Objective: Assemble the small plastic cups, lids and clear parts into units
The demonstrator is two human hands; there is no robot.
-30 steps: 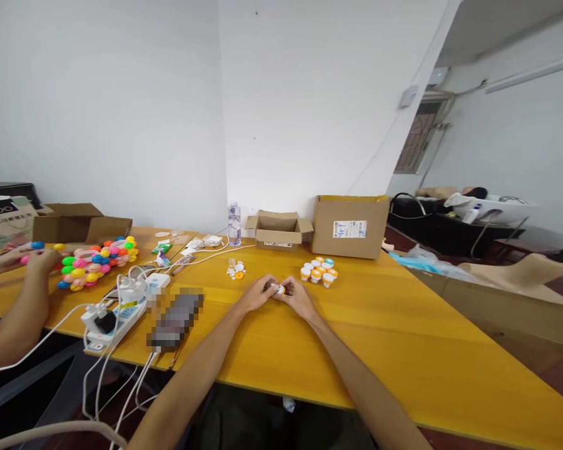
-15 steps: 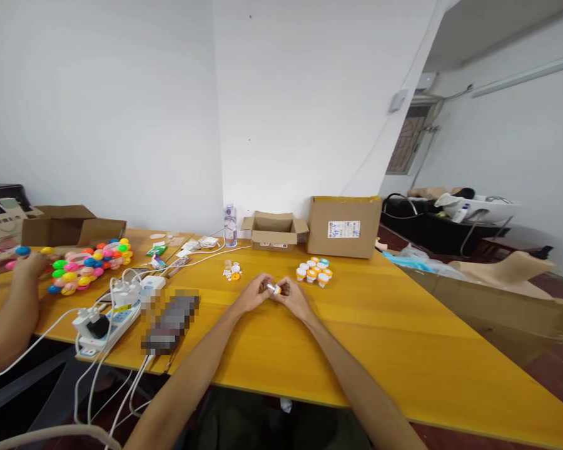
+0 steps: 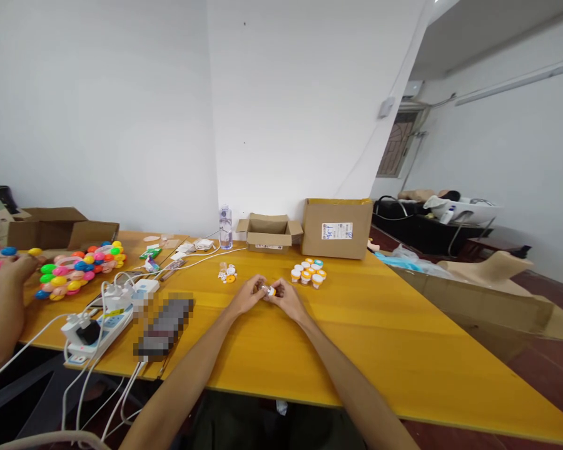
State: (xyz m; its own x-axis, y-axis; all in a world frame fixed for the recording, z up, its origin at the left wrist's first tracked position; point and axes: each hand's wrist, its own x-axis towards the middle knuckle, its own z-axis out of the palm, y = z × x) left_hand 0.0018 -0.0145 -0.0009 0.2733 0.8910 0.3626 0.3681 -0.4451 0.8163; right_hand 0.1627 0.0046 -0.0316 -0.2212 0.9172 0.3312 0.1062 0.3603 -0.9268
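Left hand (image 3: 250,295) and right hand (image 3: 289,301) pinch a jar (image 3: 271,292) between fingertips | orange end faces right hand (contents unclear)

Left hand (image 3: 249,296), right hand (image 3: 289,300) holding small orange-and-white container (image 3: 269,291).

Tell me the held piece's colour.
The piece shows white and orange, best in the head view.

Basically just the one head-worn cam, looking forward and down over the bench (image 3: 380,337) from the seated side, pretty wide, forearms running up from the bottom edge, hands mid-distance near the centre, wall (image 3: 281,106) filling the upper part, no second view to share anything with.
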